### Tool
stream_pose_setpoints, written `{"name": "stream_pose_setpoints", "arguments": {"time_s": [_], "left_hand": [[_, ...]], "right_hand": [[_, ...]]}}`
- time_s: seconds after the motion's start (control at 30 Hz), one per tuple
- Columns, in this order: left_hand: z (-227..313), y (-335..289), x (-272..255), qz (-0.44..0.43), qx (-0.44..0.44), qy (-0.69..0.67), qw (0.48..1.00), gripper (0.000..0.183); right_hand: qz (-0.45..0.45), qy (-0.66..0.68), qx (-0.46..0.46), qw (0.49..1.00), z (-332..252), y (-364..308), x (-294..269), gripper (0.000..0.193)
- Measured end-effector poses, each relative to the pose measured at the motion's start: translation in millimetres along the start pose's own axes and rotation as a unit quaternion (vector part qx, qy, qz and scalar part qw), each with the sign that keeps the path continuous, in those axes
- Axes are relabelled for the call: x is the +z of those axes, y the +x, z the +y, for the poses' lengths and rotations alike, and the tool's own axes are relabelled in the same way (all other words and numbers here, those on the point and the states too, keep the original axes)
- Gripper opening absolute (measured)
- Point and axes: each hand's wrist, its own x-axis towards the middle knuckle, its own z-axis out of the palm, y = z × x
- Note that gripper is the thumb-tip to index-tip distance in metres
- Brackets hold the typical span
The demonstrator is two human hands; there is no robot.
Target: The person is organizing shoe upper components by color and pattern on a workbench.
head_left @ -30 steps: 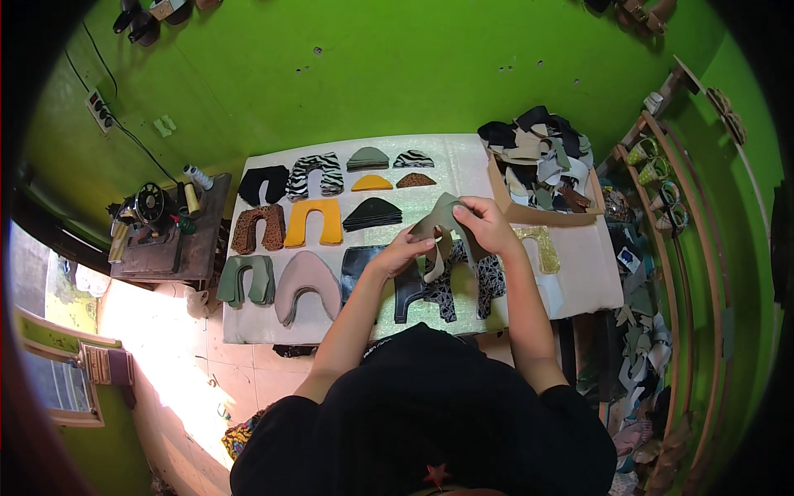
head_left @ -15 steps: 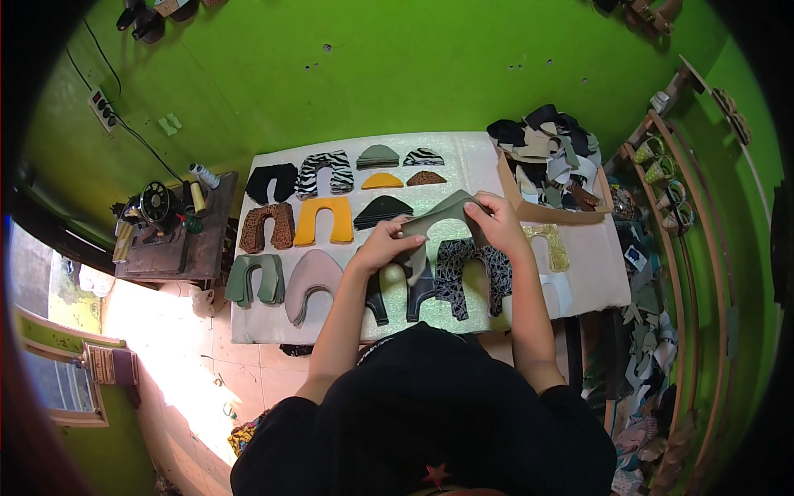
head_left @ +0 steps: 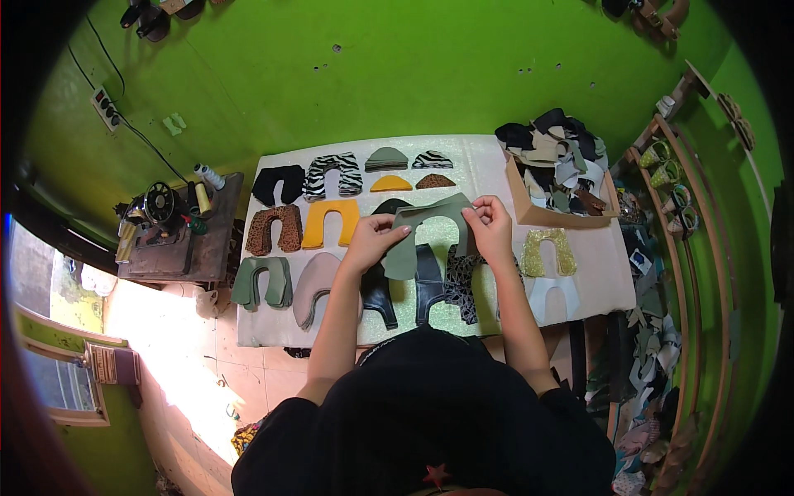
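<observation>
A U-shaped grey-green shoe-upper piece (head_left: 432,212) hangs above the table, spread between my two hands. My left hand (head_left: 376,242) pinches its left side, and my right hand (head_left: 490,228) pinches its upper right edge. Beneath it, partly covered, lie black U-shaped pieces (head_left: 427,285) and a black-and-grey patterned U-shaped piece (head_left: 461,289). To the left are stacks of cut pieces: green (head_left: 248,285), pale pink (head_left: 308,289), yellow (head_left: 337,213), brown spotted (head_left: 263,231), black (head_left: 269,186) and zebra-striped (head_left: 318,178). Gold (head_left: 533,256) and white (head_left: 542,302) U-shaped pieces lie beyond my right forearm.
Small half-round stacks (head_left: 387,157) lie at the table's back. A cardboard box (head_left: 529,213) of scraps stands on the back right corner. A sewing machine (head_left: 157,217) sits on a side table at left. Shoes (head_left: 666,174) hang on a wooden rack at right.
The grey-green piece was folded and tilted; now it hangs opened out, its arch facing me. My right hand has lowered slightly, and the view has shifted a little.
</observation>
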Motion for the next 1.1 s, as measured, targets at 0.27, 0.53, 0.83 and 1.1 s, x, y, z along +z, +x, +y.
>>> {"name": "stream_pose_setpoints", "arguments": {"time_s": [0.27,0.53,0.83,1.1], "left_hand": [[-28,2,-13,-0.059,0.079,-0.001,0.995,0.021],[-48,7,5,-0.091,0.211,-0.111,0.967,0.048],[-37,10,27,0.065,0.345,0.182,0.918,0.051],[-46,13,40,0.115,0.326,0.115,0.931,0.036]], "right_hand": [[0.006,-0.047,0.007,0.999,5,3,5,0.016],[-0.106,0.007,-0.025,0.994,-53,7,15,0.014],[-0.156,-0.129,-0.12,0.972,-99,11,22,0.018],[-0.107,-0.108,-0.137,0.979,-101,12,29,0.017]]}}
